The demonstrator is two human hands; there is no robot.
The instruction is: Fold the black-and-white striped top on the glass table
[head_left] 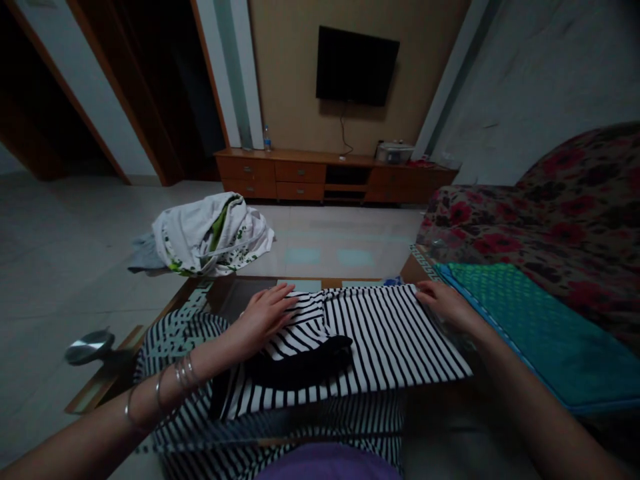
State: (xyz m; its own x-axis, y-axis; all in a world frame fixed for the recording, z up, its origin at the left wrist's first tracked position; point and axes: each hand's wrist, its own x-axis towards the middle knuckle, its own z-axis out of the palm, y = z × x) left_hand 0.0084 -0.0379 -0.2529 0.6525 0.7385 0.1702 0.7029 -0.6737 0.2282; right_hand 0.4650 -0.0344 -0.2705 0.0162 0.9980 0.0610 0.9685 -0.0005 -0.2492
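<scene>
A black-and-white striped shirt [385,333] lies partly folded in front of me on a glass-topped coffee table. A folded-over part with a black edge [305,363] rests on its left half. My left hand [265,310], with bracelets on the wrist, lies flat on the upper left of the shirt, its fingers stretched out. At the far right corner of the shirt, my right hand [437,300] pinches the fabric between thumb and fingers; the fingertips are partly hidden.
White clothes with a green print [210,233] are heaped beyond the table's left corner. A teal folded mat [545,333] lies to the right, beside a flowered sofa [565,227]. A round metallic object [90,348] stands at left. A low wooden cabinet [300,173] is under the television [356,67].
</scene>
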